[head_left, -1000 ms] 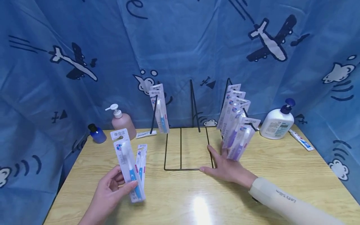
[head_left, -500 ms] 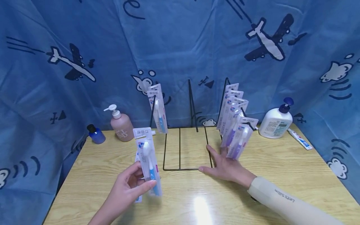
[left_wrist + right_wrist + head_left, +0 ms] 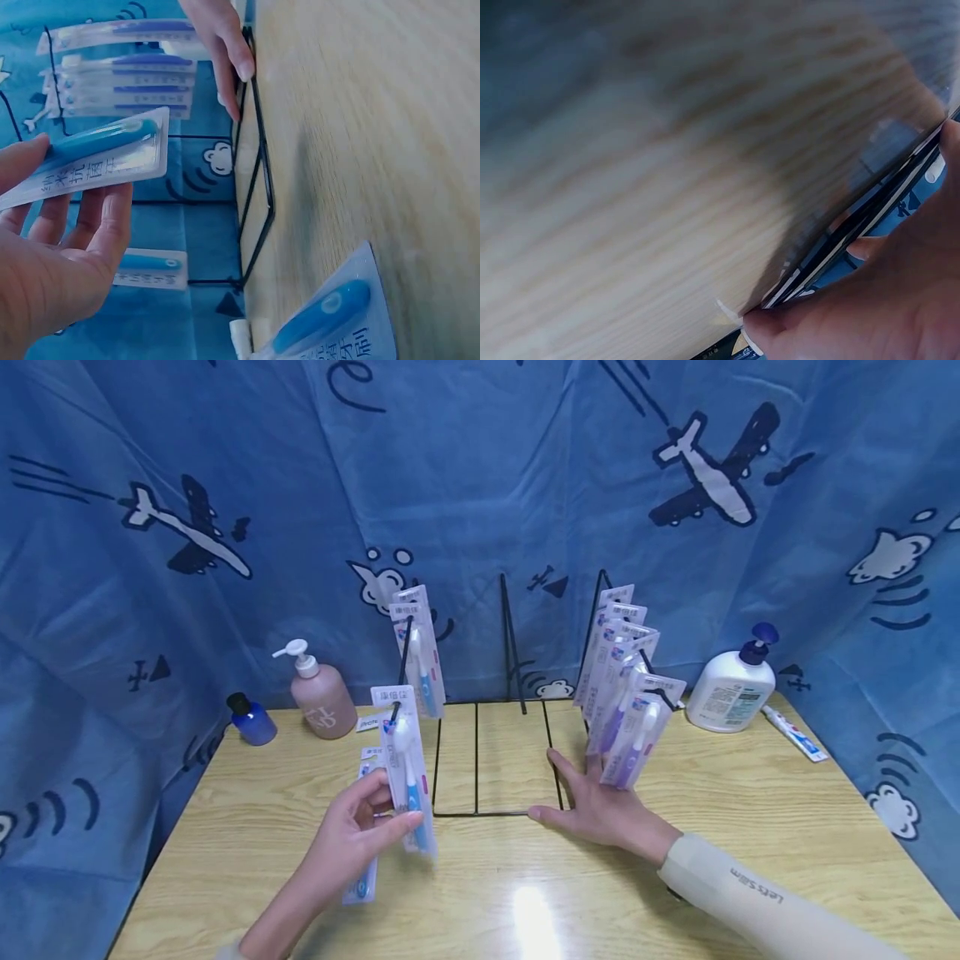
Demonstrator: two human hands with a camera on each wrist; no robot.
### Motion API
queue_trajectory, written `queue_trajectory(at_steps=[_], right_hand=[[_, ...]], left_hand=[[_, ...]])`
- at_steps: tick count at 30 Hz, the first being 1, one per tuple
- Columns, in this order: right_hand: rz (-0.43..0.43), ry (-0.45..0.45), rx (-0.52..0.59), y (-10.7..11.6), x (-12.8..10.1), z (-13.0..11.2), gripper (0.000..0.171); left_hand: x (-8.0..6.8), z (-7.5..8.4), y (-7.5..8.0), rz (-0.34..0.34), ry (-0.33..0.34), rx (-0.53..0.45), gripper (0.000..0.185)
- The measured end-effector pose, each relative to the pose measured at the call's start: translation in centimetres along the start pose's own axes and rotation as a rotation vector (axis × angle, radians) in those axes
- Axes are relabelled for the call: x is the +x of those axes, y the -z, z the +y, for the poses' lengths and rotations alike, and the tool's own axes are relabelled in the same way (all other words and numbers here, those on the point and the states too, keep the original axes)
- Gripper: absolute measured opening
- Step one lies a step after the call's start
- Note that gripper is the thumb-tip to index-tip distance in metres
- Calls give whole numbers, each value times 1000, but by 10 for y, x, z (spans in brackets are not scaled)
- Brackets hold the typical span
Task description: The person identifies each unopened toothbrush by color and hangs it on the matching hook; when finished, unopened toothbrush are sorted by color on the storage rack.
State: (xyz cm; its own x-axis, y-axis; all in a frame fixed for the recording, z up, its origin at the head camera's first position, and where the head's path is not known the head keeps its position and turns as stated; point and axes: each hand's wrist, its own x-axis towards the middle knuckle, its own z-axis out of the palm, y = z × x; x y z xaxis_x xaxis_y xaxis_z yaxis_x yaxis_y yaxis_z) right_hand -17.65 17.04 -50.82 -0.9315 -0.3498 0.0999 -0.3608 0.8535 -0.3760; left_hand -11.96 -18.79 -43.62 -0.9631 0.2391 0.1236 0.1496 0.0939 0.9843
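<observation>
My left hand [image 3: 341, 831] pinches a packaged blue toothbrush [image 3: 408, 764] upright between thumb and fingers. The hole in its card overlaps the tip of the left hook of a black wire display rack [image 3: 476, 760]. Farther back on that hook hang blue toothbrush packs [image 3: 425, 672]. Another packaged blue toothbrush [image 3: 362, 881] lies on the table behind my left hand, partly hidden; the left wrist view shows its handle end [image 3: 322, 315]. My right hand [image 3: 611, 814] rests with spread fingers on the rack's base wires, below several hanging purple toothbrush packs [image 3: 633, 747].
Along the back left stand a blue bottle [image 3: 255, 725] and a pink pump bottle [image 3: 324, 702], with a small tube [image 3: 368, 723] beside them. At right are a white pump bottle [image 3: 731, 693] and a toothpaste tube [image 3: 797, 735]. A blue curtain [image 3: 465, 468] surrounds the wooden table [image 3: 465, 902].
My left hand has carried the toothbrush pack right and forward from over the left of the table to the left hook's tip. My right hand has stayed on the rack's base.
</observation>
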Motion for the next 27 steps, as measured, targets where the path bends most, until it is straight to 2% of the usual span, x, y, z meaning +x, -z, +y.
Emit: queue_trajectory(at_steps=[6, 10, 14, 19, 27], right_hand=[[3, 3, -2, 0, -1, 1, 98], [-20, -6, 6, 1, 0, 1, 100], [-37, -21, 2, 1, 0, 1, 100], [-27, -16, -5, 1, 1, -1, 100], [-9, -9, -12, -1, -1, 0, 98]], left_hand=[[35, -12, 1, 20, -46, 36, 42], [60, -17, 6, 26, -34, 61, 47], [81, -17, 12, 71, -21, 94, 45], [100, -17, 16, 131, -50, 116, 35], [118, -26, 16, 187, -42, 53, 33]])
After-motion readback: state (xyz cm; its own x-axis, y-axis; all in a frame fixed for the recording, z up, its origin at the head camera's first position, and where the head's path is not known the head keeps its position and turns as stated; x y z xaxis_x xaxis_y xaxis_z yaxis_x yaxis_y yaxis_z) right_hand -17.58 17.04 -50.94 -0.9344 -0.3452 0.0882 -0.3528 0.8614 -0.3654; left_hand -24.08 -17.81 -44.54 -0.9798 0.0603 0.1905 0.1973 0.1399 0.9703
